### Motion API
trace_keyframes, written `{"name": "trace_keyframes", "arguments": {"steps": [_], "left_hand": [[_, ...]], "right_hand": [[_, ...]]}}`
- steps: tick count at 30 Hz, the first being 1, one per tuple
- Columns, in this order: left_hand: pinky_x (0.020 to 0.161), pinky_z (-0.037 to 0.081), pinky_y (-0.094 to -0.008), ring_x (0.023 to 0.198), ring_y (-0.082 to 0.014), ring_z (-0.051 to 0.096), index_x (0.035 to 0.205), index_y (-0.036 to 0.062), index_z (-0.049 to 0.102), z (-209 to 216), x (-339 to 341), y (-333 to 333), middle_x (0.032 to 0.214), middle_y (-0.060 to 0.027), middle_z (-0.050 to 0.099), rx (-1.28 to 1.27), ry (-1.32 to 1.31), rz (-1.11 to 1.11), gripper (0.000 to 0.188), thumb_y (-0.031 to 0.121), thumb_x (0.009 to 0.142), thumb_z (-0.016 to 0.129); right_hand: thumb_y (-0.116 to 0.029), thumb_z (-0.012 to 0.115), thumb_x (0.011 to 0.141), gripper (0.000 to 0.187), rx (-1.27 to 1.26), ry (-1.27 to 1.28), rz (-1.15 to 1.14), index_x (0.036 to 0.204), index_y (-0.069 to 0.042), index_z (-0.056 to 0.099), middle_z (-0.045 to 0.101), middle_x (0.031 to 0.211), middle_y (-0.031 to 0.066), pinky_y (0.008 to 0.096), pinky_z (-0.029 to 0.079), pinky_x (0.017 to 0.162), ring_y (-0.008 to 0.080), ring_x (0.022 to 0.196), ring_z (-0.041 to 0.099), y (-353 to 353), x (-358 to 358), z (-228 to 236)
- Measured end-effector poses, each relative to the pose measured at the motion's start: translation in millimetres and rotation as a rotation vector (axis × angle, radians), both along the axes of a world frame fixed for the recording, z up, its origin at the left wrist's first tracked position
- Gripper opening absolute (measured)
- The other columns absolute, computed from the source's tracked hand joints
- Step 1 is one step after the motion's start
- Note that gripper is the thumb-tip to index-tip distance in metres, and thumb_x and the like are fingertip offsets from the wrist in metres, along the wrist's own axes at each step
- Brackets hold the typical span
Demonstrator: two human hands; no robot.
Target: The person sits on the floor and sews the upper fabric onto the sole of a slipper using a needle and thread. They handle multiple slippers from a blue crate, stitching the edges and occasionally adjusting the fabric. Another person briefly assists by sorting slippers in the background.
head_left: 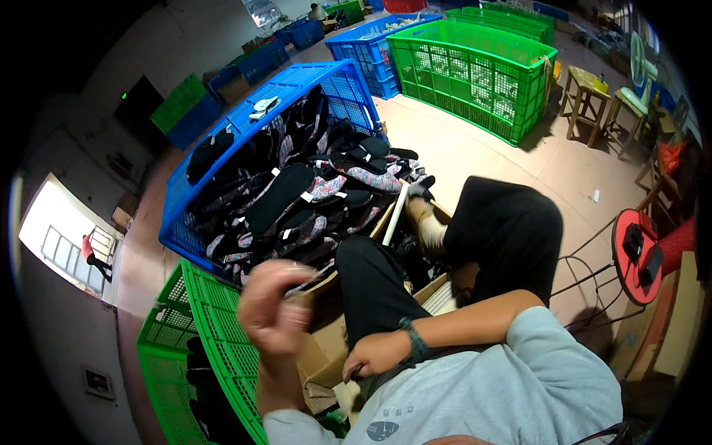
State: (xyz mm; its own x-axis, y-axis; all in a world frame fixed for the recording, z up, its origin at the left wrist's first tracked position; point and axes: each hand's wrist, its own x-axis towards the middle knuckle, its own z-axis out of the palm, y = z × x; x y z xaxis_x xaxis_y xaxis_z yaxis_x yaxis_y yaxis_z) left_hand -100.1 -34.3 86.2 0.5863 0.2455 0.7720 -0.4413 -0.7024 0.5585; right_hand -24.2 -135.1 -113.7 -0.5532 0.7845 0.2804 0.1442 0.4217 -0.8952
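My left hand [276, 308] is raised at the left of my lap, smeared by motion. Its fingers are curled in a pinch, with a thin, pale, shiny bit at the fingertips too blurred to name. My right hand [380, 353], with a dark beaded bracelet [414, 340] at the wrist, rests low over my thigh. Its fingers are closed, and whatever is in them is hidden. Beneath it lies a pale scrap [347, 394]. Beyond my knees, a heap of slippers [280, 199] with black soles and floral fabric spills from a tilted blue crate [176, 194].
A green crate [211, 334] with dark things inside stands close on my left. Cardboard boxes [322, 354] sit by my legs. A green crate [475, 81] stands farther off. Wooden stools [586, 96], a fan [639, 63] and a round red-topped stand [630, 248] are at the right.
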Motion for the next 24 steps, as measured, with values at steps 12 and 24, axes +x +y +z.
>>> {"name": "trace_keyframes", "arguments": {"steps": [12,24], "left_hand": [[0.086,0.046,-0.0419,0.095,-0.0331,0.059,0.096,0.0017,0.067,4.0,115.6,-254.3,0.095,-0.0148,0.061,0.009,0.434,-1.574,0.034,0.03,0.078,0.064],[0.081,0.045,-0.0385,0.093,-0.0304,0.055,0.108,0.0032,0.059,-31.9,163.6,-292.9,0.096,-0.0137,0.057,-0.076,0.449,-1.653,0.055,0.042,0.071,0.074]], "right_hand": [[-0.01,0.052,0.095,0.021,-0.105,-0.18,0.121,0.109,-0.005,0.067,0.071,0.098,0.011,0.0348,0.052,0.075,0.0216,0.083,0.066,4.2,-45.9,-8.4],[-0.009,0.053,0.093,0.021,-0.28,0.228,-0.382,0.108,-0.003,0.067,0.071,0.095,0.0102,0.0343,0.053,0.072,0.0205,0.08,0.066,-31.8,33.5,-0.4]]}}
